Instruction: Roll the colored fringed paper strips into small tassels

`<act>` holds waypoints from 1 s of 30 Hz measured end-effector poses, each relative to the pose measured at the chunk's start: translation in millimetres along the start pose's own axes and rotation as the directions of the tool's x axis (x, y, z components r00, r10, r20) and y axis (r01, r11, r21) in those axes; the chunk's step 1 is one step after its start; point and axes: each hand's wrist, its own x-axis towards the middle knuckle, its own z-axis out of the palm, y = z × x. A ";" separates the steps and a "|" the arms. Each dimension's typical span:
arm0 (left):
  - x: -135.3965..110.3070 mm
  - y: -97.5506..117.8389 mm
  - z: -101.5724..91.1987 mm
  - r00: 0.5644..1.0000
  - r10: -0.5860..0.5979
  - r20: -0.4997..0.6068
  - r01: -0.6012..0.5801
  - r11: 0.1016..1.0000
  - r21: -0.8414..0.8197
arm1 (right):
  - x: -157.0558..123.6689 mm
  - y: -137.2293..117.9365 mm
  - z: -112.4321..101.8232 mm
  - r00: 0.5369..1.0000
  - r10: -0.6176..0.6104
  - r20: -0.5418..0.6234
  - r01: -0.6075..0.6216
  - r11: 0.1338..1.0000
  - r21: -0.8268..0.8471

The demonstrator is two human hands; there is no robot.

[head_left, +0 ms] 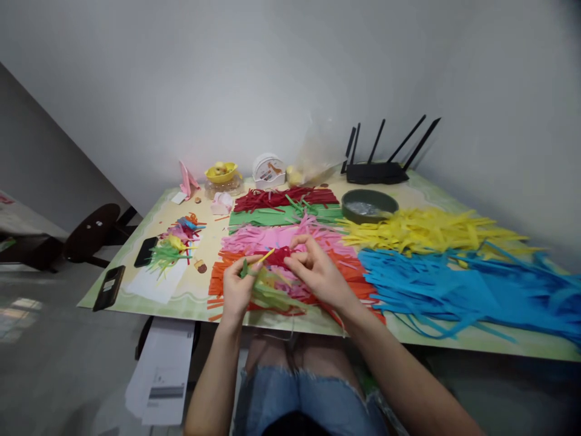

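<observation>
My left hand is closed on a bundle of yellow-green paper strips that hangs toward the table's front edge. A thin yellow strip sticks out above its fingers. Just to the right, my right hand pinches a crumpled dark red paper strip, which spans the gap between both hands. Beneath them lie fringed sheets in orange, pink, green and dark red. I cannot make out whether the red strip touches the left fingers.
Yellow and blue fringed sheets spread rightward. A dark green bowl and a black router stand behind. At left lie a multicoloured tassel pile and two phones. A yellow fruit bowl is near the wall.
</observation>
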 end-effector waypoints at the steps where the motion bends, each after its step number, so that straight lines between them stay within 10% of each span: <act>1: -1.9 2.4 0.8 0.999 0.040 -0.014 -0.039 0.998 0.048 | -3.8 -1.2 2.8 0.999 0.027 0.027 -0.027 1.000 0.005; 18: -9.9 4.2 4.9 0.952 0.307 -0.011 -0.293 0.918 0.266 | -6.3 -3.6 10.3 0.995 0.099 0.035 -0.100 0.995 0.031; 24: -11.8 5.8 4.6 0.836 0.521 0.171 -0.535 0.703 0.468 | 0.0 0.8 6.7 0.993 0.106 0.059 -0.113 0.985 0.127; 30: -13.4 -0.7 4.2 0.827 0.488 0.280 -0.548 0.588 0.595 | 10.8 15.2 -4.5 0.974 0.186 0.130 -0.203 0.970 0.134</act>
